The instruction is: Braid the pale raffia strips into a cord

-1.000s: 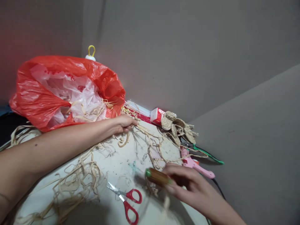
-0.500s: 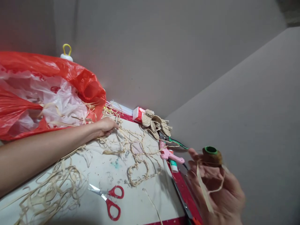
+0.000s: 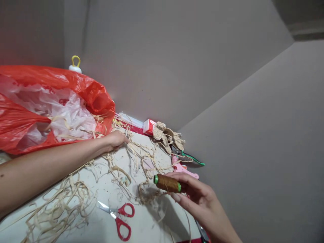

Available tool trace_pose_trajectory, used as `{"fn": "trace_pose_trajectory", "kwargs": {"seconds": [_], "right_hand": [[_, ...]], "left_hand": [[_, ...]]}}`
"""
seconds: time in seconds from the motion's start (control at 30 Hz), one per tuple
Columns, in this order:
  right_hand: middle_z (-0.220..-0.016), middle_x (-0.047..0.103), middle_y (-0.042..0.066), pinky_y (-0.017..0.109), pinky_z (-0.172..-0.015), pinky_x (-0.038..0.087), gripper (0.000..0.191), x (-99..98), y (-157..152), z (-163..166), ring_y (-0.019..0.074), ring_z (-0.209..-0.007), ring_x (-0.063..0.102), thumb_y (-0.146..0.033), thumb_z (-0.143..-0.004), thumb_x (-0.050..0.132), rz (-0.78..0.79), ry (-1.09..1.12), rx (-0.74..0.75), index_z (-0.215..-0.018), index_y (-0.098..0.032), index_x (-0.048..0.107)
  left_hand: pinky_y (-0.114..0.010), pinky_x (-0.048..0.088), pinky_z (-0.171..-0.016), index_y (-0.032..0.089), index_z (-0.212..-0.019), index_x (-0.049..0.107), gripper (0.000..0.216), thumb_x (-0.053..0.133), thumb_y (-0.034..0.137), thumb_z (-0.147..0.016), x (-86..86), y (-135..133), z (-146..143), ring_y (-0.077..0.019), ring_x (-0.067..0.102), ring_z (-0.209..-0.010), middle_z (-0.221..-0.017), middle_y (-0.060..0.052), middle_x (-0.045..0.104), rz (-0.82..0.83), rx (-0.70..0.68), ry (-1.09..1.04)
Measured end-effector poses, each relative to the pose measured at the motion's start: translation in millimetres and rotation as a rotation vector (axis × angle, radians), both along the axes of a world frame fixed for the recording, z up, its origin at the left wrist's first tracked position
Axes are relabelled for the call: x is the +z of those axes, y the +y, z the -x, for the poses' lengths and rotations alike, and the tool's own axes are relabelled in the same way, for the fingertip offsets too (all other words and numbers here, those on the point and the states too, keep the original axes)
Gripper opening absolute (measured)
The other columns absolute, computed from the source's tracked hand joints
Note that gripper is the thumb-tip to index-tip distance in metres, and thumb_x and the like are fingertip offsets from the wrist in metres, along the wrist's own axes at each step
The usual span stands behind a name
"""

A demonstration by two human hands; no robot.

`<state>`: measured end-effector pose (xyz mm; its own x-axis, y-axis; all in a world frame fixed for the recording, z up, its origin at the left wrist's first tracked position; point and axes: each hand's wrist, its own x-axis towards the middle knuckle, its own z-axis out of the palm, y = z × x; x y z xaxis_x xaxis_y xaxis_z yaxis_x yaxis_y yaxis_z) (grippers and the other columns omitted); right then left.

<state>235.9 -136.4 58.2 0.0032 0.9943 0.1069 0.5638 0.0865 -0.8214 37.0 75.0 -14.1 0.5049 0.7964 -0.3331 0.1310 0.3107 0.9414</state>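
My right hand [image 3: 202, 195] holds a spool of brown thread [image 3: 167, 184] with green ends between thumb and fingers, above the braided raffia cord [image 3: 145, 197]. At the far side of the table my left hand [image 3: 115, 140] is closed on the near end of some raffia strands [image 3: 135, 148], which spread out to the right over the white surface. Red-handled scissors [image 3: 116, 216] lie partly open in front. A loose heap of raffia strips [image 3: 60, 206] lies under and below my left forearm.
At the left stands a red plastic bag [image 3: 98, 98] with raffia in it. Along the back edge are a red and white box [image 3: 149, 127], woven raffia pieces [image 3: 165, 135], green-handled pliers [image 3: 193, 158] and a pink glue gun [image 3: 186, 170]. Grey walls [image 3: 157, 67] rise behind.
My right hand has swung left from beyond the table's right edge to over the braided cord, turning the spool from upright to lying sideways. My left hand has stayed nearly in place.
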Motion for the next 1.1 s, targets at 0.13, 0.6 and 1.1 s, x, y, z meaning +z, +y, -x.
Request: {"fn": "trace_pose_trajectory", "kwargs": {"seconds": [0.13,0.6,1.1], "right_hand": [[-0.100,0.067,0.008,0.024,-0.057,0.050,0.023,-12.7,4,13,0.0152,-0.071,0.060,-0.030,-0.075,0.071,0.104,0.307,0.054,-0.096,-0.022,0.067],[-0.050,0.014,-0.012,0.012,-0.035,0.024,0.024,0.2,-4,-1,0.0029,-0.039,0.005,-0.040,-0.082,0.061,-0.079,0.960,-0.140,-0.091,-0.019,0.067],[-0.039,0.033,-0.011,0.016,-0.030,0.021,0.030,-10.4,79,-124,0.0046,-0.031,0.028,-0.040,-0.070,0.070,-0.302,0.364,-0.778,-0.065,-0.018,0.051]], "left_hand": [[-0.022,0.013,-0.034,0.018,-0.051,0.039,0.032,0.053,0.012,-0.079,-0.6,-1,1,-0.0053,0.021,-0.026,-0.029,0.007,0.029,-0.008,0.002,0.006],[-0.022,0.013,-0.035,0.018,-0.051,0.038,0.034,0.059,0.016,-0.078,-4.0,0,2,-0.0045,0.021,-0.027,-0.031,0.008,0.029,-0.021,-0.019,0.020],[-0.023,0.011,-0.035,0.019,-0.052,0.037,0.032,0.056,0.017,-0.078,-3.0,0,4,-0.0047,0.021,-0.027,-0.033,0.008,0.031,-0.057,-0.048,0.024]]}}
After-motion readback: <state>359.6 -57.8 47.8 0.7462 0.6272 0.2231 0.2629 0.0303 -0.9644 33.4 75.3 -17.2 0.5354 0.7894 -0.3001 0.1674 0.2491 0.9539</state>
